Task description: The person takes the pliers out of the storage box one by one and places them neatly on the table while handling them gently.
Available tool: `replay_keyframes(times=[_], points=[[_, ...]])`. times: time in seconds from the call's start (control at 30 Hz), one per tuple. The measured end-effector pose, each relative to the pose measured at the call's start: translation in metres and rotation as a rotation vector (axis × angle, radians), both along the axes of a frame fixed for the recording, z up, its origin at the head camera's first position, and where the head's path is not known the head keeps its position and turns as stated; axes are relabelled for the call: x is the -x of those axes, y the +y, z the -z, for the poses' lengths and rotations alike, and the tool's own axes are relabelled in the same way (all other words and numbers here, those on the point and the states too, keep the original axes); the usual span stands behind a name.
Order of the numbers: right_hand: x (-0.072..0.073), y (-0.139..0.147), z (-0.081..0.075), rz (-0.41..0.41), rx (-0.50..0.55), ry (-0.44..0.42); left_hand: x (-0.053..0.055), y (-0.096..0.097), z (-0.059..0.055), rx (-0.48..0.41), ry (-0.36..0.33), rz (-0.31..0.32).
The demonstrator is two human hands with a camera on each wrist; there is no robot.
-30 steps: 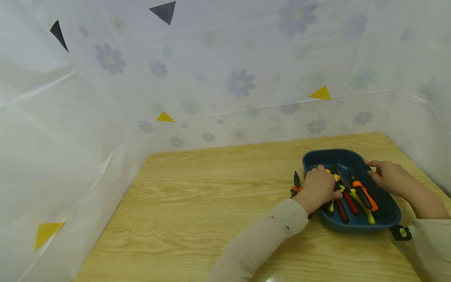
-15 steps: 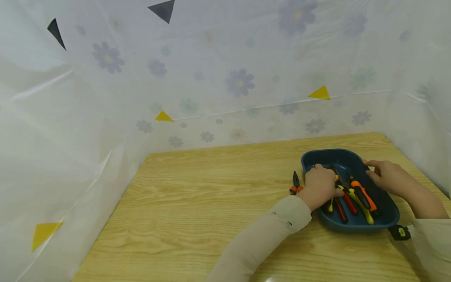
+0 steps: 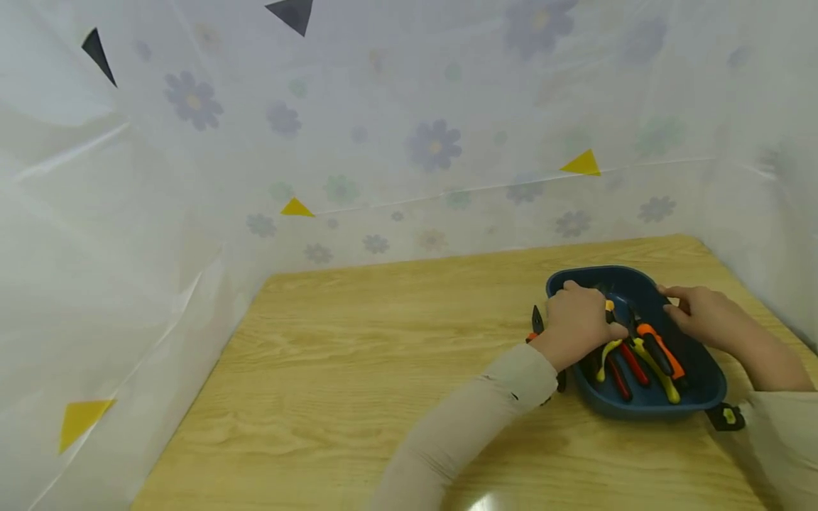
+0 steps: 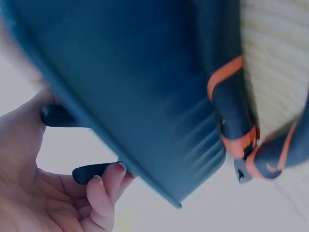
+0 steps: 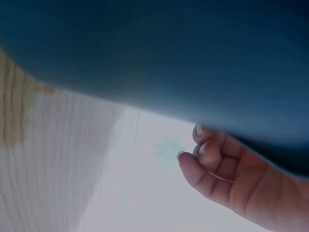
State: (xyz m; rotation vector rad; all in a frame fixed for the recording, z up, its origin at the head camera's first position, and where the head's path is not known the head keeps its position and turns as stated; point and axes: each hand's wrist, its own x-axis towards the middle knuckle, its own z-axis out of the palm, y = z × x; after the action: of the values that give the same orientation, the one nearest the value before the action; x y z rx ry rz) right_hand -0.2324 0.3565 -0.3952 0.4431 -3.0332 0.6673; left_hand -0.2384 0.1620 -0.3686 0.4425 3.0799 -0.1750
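Just left of the blue tray (image 3: 639,411), orange-and-black pliers (image 3: 537,321) lie on the wood-grained bench (image 3: 415,341); over the tray's left rim my left hand (image 3: 575,317), the nearer of the two, grips a dark-handled tool (image 4: 89,172), its rounded handle ends jutting past the rim toward my palm, its far end hidden; right of my thumb, glossy red handles (image 3: 633,364), yellow handles (image 3: 664,385) and an orange-and-black tool (image 3: 671,358) slant inside the smooth, round-cornered tray, long axes pointing toward me; farthest right, my right hand (image 3: 709,316) holds the right rim, fingers curled.
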Motion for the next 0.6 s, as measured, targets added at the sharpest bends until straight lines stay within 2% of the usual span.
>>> replay_keyframes(times=[0.17,0.23,0.3,0.4,0.6], points=[[-0.003,0.001,0.000,0.006,-0.016,0.009,-0.002,-0.018,-0.010,-0.170,0.025,0.021],[-0.003,0.000,0.000,0.002,-0.015,0.009,-0.001,-0.029,-0.012,-0.317,0.030,0.039],[-0.003,-0.001,0.001,-0.003,-0.016,0.010,0.000,-0.041,-0.013,-0.513,0.007,0.065],[-0.002,-0.003,0.001,-0.011,-0.021,0.020,0.003,-0.058,-0.019,-0.814,-0.107,0.072],[-0.002,-0.005,-0.001,-0.027,-0.026,0.033,0.004,-0.085,-0.031,-1.246,-0.401,-0.017]])
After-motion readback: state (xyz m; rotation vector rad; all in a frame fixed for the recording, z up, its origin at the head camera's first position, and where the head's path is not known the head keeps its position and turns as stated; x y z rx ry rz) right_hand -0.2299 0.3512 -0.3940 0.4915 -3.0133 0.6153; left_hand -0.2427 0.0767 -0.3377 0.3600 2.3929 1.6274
